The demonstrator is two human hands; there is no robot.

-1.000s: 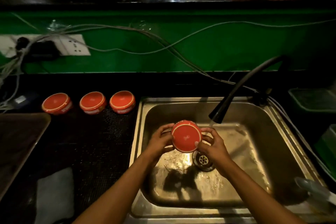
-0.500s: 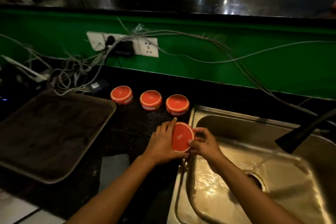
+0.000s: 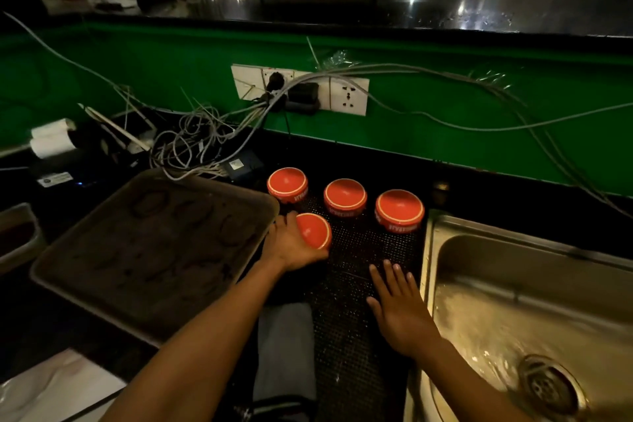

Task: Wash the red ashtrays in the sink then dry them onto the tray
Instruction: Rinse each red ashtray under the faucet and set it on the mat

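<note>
I see the left hand (image 3: 291, 243) cupping a wet red ashtray (image 3: 315, 230) upside down over the black mat (image 3: 359, 301), just beside the tray (image 3: 150, 250), likely so it drains. The right hand (image 3: 399, 313) hovers flat, fingers straight. Three ashtrays (image 3: 345, 197) sit rim-down near the bench's back edge; cables (image 3: 191, 137) tangle along the green wall (image 3: 445, 134).

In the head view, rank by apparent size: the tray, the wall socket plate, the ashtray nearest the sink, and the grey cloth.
1. Tray, clearly largest.
2. Grey cloth, though a forearm covers part of it.
3. Wall socket plate.
4. Ashtray nearest the sink.
The plate sits farther back, so its true size against the ashtray is unsure.
</note>
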